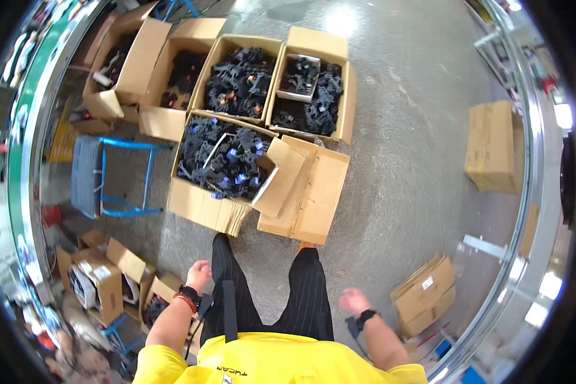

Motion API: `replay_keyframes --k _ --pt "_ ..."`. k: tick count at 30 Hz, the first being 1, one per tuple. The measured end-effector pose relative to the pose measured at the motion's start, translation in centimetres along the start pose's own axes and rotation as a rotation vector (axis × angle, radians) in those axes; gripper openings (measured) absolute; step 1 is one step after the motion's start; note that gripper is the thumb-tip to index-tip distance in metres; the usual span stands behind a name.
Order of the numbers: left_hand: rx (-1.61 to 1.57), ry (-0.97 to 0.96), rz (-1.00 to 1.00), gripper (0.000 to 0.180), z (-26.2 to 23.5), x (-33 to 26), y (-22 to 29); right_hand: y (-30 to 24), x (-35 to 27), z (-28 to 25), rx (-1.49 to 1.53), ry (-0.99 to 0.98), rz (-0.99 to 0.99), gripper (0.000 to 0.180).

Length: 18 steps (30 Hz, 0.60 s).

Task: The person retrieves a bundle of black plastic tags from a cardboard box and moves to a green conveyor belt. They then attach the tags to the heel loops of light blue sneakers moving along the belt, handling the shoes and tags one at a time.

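My left hand (pixel 199 275) hangs beside my left leg, fingers loosely bent, with nothing in it. On the other side, my right hand (pixel 354 301) is held out low past my right leg, its fingers a little apart and holding nothing. Neither hand touches anything. Ahead of my feet stands an open cardboard box (pixel 180 187) full of black parts with blue pieces (pixel 233 157); a white-edged inner box sits among them. Cardboard flaps (pixel 307 192) spread from its right side. Behind it, another open carton (pixel 280 48) holds black parts with a few orange bits.
A carton (pixel 349 96) at the back holds a small white tray (pixel 299 75). More open cartons (pixel 148 61) stand back left. A blue-framed chair (pixel 86 176) is at left. Closed carton (pixel 491 147) and flattened cardboard (pixel 424 291) lie right. A green conveyor (pixel 29 109) runs along the left.
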<state>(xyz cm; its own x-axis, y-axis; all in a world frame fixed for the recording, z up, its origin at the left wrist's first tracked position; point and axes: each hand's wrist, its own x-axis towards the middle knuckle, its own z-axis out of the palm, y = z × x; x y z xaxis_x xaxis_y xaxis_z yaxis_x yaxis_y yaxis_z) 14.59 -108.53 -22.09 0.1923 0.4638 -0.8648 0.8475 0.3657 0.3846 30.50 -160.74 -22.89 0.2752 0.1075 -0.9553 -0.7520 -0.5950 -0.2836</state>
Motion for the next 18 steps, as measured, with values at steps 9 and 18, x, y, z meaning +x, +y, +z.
replay_keyframes --k 9,18 --pt "-0.053 -0.004 -0.212 0.027 7.4 -5.4 -8.1 -15.1 2.5 -16.6 0.102 0.316 -0.076 0.018" --pt "-0.308 -0.107 0.074 0.027 13.7 0.3 8.6 -10.0 -1.0 -13.5 -0.329 -0.071 0.285 0.02"
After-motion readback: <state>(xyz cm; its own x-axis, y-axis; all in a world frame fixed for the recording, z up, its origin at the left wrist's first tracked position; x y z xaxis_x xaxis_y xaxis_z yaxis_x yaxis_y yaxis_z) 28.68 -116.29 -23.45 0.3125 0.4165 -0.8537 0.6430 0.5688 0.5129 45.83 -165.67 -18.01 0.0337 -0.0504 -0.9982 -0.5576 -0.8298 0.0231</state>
